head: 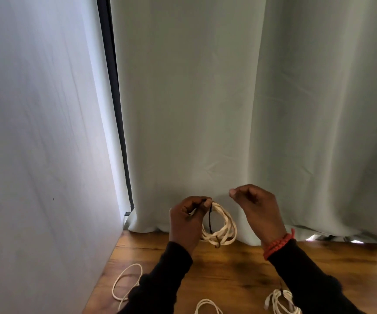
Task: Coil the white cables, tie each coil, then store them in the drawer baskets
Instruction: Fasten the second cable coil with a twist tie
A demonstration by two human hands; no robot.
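The coiled white cable (220,225) hangs above the wooden tabletop (235,275), a black tie (210,219) running down across its loops. The left hand (187,220) pinches the coil's top, thumb and fingers curled round it. The right hand (256,207), just beside the coil, is loosely curled; whether its grip holds anything cannot be told. 3 more white cables lie nearer on the tabletop.

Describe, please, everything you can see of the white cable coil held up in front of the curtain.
The white cable coil is several loose, roughly round loops of flat-looking cream-white cord, held upright in the air above the wooden table, before the curtain. The left hand grips its upper left side. A thin dark tie hangs across its opening. The right hand is close by, not touching it.
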